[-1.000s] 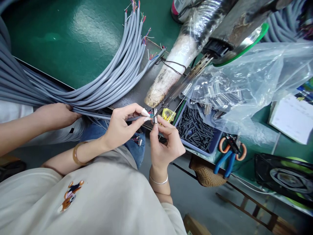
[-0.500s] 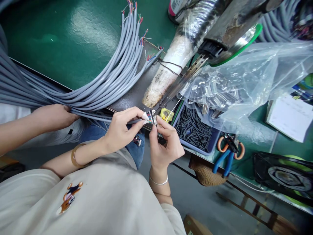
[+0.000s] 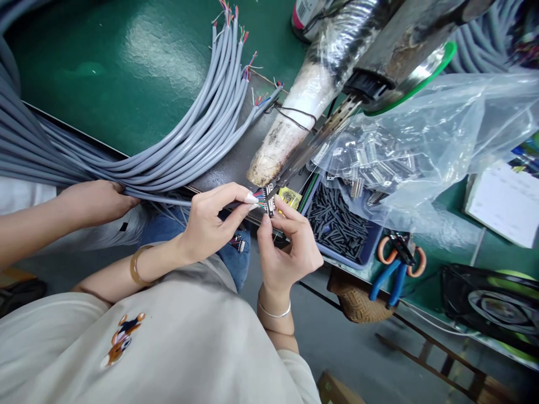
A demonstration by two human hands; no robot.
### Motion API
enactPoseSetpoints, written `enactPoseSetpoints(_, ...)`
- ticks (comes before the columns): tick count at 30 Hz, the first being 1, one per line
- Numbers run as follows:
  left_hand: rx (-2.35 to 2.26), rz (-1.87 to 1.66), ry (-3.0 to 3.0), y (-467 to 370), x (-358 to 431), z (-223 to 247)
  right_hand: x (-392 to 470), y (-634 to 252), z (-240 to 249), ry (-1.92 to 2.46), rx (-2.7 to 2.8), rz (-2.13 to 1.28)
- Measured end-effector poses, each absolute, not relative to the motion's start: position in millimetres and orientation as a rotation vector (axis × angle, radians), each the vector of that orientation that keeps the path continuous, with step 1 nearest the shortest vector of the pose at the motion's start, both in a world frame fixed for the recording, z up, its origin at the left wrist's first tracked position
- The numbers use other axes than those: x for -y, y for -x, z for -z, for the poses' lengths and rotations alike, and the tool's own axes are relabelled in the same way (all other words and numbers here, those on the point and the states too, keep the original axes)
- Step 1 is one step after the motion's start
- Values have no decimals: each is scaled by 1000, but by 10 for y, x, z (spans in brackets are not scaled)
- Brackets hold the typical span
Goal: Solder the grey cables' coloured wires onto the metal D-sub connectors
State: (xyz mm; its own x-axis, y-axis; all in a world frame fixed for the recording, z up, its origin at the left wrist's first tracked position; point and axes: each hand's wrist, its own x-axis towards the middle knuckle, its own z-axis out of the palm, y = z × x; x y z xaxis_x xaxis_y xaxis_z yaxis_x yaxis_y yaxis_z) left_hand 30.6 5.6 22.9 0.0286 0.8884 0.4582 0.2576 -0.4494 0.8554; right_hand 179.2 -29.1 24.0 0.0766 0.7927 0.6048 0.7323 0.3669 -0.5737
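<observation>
Nearest, the right hand (image 3: 290,244) pinches a small metal connector (image 3: 270,203) between its fingers, close by the soldering iron's tip; the left hand (image 3: 208,223) grips coloured wires (image 3: 260,200) against it. Joining wires to pins seems in hand; the next move calls for steady alignment under the soldering iron (image 3: 337,120). Beyond, a blue tray (image 3: 370,247) lies right of the iron, grey cables (image 3: 223,106) left.

The setting is a wiring workshop: a green-topped workbench (image 3: 105,73) carries grey sheathed cables (image 3: 202,132) with bared coloured wire ends and a blue-handled hand tool (image 3: 398,281).
</observation>
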Motion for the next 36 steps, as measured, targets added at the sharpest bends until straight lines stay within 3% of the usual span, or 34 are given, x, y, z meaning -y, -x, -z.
enactPoseSetpoints(17, -1151, -1444, -1655, -320, -64, -231, 317, -1777, -181, 1386, 1599, -111)
enactPoseSetpoints(25, -1088, -1284, -1440, -296, -45, -292, 352, -1799, -130, 1448, 1564, -377)
enactPoseSetpoints(36, -1177, -1328, -1867, -307, 25, -219, 373, -1821, -107, 1372, 1663, 42)
